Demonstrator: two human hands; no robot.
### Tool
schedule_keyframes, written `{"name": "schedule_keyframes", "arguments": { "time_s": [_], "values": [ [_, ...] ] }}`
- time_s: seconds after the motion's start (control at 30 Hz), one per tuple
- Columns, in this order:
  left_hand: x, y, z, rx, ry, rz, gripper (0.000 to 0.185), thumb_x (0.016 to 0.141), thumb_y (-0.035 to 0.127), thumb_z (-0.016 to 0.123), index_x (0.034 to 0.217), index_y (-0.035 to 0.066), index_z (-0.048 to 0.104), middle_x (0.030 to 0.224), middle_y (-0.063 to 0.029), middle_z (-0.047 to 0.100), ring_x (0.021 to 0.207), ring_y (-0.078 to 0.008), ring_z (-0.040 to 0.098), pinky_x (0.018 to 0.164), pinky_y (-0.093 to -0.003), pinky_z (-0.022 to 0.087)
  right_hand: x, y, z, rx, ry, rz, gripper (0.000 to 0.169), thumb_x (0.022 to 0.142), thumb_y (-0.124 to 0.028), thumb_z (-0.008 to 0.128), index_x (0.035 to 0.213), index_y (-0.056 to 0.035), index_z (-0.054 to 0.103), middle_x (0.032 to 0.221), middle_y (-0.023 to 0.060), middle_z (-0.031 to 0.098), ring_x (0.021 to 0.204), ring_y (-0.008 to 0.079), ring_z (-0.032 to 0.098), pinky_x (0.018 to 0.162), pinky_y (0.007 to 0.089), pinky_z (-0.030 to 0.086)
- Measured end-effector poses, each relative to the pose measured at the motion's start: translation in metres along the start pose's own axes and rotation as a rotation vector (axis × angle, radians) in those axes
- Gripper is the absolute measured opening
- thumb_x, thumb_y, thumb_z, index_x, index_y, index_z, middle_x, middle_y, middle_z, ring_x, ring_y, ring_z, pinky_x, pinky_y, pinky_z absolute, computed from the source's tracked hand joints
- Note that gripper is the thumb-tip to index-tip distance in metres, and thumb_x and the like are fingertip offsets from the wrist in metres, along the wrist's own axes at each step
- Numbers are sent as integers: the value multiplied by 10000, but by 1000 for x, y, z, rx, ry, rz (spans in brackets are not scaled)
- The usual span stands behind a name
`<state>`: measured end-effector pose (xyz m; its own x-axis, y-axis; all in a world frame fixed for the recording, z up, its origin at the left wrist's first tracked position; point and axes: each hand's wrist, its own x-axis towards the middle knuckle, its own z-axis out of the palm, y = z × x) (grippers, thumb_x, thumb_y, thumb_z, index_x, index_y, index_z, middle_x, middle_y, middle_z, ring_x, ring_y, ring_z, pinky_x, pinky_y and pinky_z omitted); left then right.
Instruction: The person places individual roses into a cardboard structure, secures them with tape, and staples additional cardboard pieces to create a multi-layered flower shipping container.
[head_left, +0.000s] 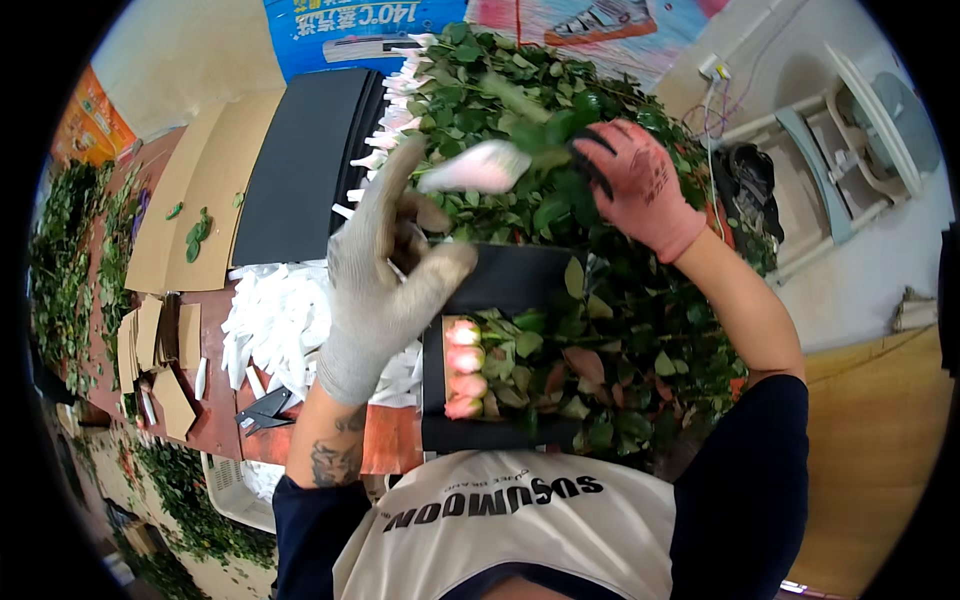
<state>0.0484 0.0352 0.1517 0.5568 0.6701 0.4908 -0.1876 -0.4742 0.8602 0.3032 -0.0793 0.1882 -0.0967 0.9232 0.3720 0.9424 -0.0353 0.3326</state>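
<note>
My right hand (634, 187), in a pink glove with dark fingertips, is closed around the leafy stem of a rose. That rose's head (480, 166) points left and is blurred; it looks pale pink and white, perhaps inside a white sleeve. My left hand (394, 277), in a grey-white glove, is raised just left of the bloom, with thumb and fingers apart and nothing visible between them. Below it, several pink roses (465, 367) lie in a column on cardboard over a black board (517, 277), their leafy stems running right.
Loose white sleeves (274, 319) are heaped left of my left hand, near a black stapler-like tool (266, 411) and cut cardboard pieces (176, 401). Beyond are stacked black sheets (304, 165), brown cardboard (199, 195) and a bank of leafy stems (480, 82) with white-sleeved heads (394, 112).
</note>
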Motion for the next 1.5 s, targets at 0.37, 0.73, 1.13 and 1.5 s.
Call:
{"name": "schedule_keyframes", "arguments": {
  "time_s": [0.37,0.73,1.13,1.5],
  "values": [
    [-38,15,-99,-29,342,195,211,906,91,582,1085,-7,639,837,-65,652,704,-79,603,584,-202,485,-72,36,-94,-407,224,111,437,742,-43,602,1174,-108,582,1173,133,590,1089,322,551,950,397,437],
    [-130,-49,16,654,-647,44,504,861,382,558,1223,35,518,1229,-171,561,963,-317,628,818,-412,495,-134,-77,-47,-289,-458,34,507,732,-219,572,1235,-166,536,1239,80,518,1228,253,421,1017,363,348],
    [-133,-54,25,764,-931,-131,651,856,494,526,1305,25,470,1271,-150,517,959,-293,629,777,-402,504,-108,-149,-9,-52,-338,187,396,764,-183,586,1159,-151,578,1157,102,588,942,267,601,773,342,492],
    [-138,-55,24,754,-930,-138,672,848,476,549,1358,60,413,1443,-119,367,919,-295,650,756,-411,516,-89,-158,63,205,-243,-37,372,750,-214,650,1104,-111,599,1054,95,602,870,249,628,718,347,502]
  ]
}}
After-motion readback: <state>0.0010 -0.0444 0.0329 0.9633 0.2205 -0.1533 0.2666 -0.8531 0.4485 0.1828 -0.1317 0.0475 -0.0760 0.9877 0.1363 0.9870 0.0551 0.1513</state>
